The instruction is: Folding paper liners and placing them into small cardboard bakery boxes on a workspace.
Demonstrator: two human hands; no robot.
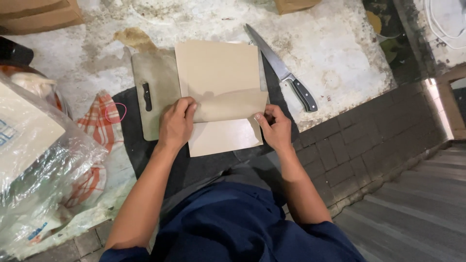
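A stack of tan paper sheets (pixel 221 73) lies on a pale cutting board (pixel 154 85) on the worn white counter. The top sheet's near edge is folded up into a flap. My left hand (pixel 175 123) pinches the flap's left end. Opposite it, my right hand (pixel 275 128) grips the flap's right corner between thumb and fingers. Both hands sit at the near edge of the stack, over a dark cloth (pixel 145 145).
A large kitchen knife (pixel 281 70) with a black handle lies right of the paper. At left are a clear plastic bag (pixel 43 170), a red checked cloth (pixel 99 121) with a pink rubber band, and cardboard boxes (pixel 39 14). Steps (pixel 417 208) drop off at right.
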